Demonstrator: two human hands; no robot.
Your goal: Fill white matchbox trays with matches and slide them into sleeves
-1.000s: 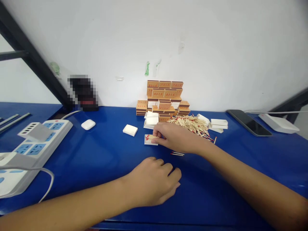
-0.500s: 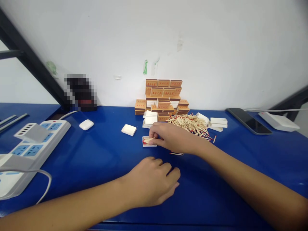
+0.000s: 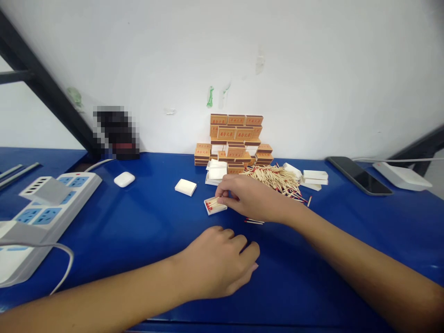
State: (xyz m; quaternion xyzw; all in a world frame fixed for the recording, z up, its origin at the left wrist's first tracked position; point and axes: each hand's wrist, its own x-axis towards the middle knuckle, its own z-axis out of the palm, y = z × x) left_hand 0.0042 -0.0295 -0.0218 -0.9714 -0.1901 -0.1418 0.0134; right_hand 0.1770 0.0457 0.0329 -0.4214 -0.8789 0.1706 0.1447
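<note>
A small white matchbox tray (image 3: 215,212) sits at an angle on the blue table, holding several red-tipped matches (image 3: 211,203). My right hand (image 3: 246,196) reaches in from the right, thumb and forefinger pinched on the matches' plain ends over the tray's right end. My left hand (image 3: 222,263) rests on the table nearer to me, fingers curled in, with nothing seen in it. A large heap of loose matches (image 3: 277,178) lies behind my right hand, and a few stray matches (image 3: 254,221) lie below its wrist.
Stacked matchboxes (image 3: 236,134) stand against the wall. White trays lie at the stack's foot (image 3: 218,172), on the left (image 3: 186,187) and on the right (image 3: 314,176). An earbud case (image 3: 124,179) and a power strip (image 3: 52,222) are leftward; a phone (image 3: 360,175) and a white adapter (image 3: 400,175) are rightward.
The tray has turned slightly and its left end shows more plainly. The matches in it now lie more evenly side by side. My left hand has stayed in place.
</note>
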